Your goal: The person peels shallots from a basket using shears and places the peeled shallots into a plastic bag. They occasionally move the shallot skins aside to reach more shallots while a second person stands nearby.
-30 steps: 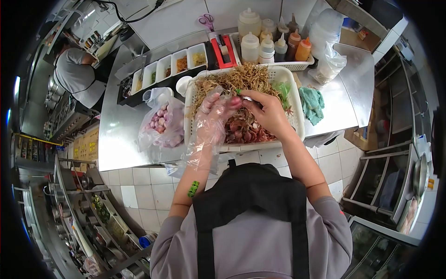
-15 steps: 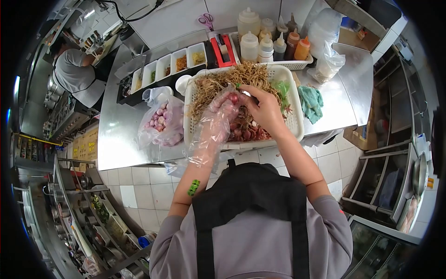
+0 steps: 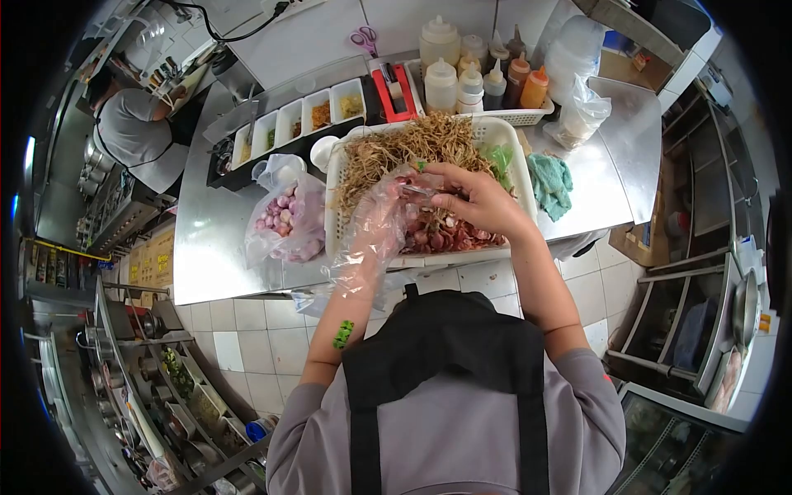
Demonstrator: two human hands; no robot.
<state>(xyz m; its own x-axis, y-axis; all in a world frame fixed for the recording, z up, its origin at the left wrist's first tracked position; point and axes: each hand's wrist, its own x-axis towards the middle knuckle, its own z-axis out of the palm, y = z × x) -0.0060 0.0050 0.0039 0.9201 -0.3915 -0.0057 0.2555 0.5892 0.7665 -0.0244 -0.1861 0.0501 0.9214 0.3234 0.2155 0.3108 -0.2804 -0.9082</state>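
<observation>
My left hand (image 3: 394,198), in a loose clear plastic glove, is over the white basket (image 3: 334,223). Its fingers are bent around a reddish shallot, partly hidden by the plastic. From the right my right hand (image 3: 480,200) reaches in bare, thumb and forefinger at the shallot; whether they pinch something small is too fine to make out. Dry brown stalks (image 3: 412,140) fill the back of the basket, and red shallots and skins (image 3: 454,235) lie at its front. Left of the basket stands a plastic bag of peeled shallots (image 3: 279,216).
Behind are a row of white condiment tubs (image 3: 318,113), a red holder (image 3: 396,92) and squeeze bottles (image 3: 441,87). A green cloth (image 3: 550,186) and a tied plastic bag (image 3: 582,115) lie to the right. A co-worker (image 3: 136,132) stands far left.
My right hand has turned and shifted slightly right and down, its fingers more spread. The red shallot in my left hand shows less clearly now.
</observation>
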